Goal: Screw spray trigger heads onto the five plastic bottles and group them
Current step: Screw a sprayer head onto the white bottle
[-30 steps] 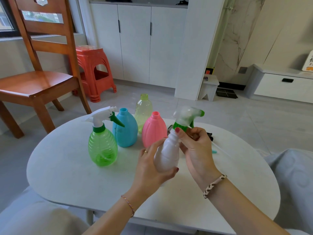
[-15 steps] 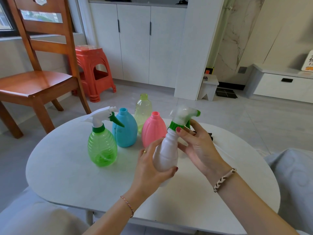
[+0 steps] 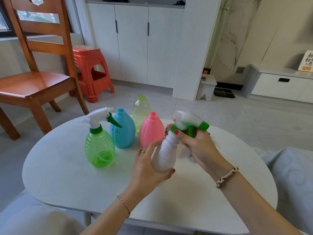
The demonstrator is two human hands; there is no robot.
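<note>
While left hand [image 3: 149, 167] grips white bottle [image 3: 165, 156] (tilted) — right hand [image 3: 198, 148] pinches trigger head [image 3: 188, 122].

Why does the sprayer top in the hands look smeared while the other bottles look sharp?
Head view: the trigger head is motion-blurred at the right hand; the green bottle standing on the table is crisp; the wide lens bends the room's edges.

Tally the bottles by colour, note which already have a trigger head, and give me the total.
Green bottle: 1, trigger head on
Blue bottle: 1, neck open
Yellow-green bottle: 1, neck open
Pink bottle: 1, neck open
White bottle: 1, held in the left hand; the right hand is at the trigger head on its neck
Total: 5 bottles
</note>
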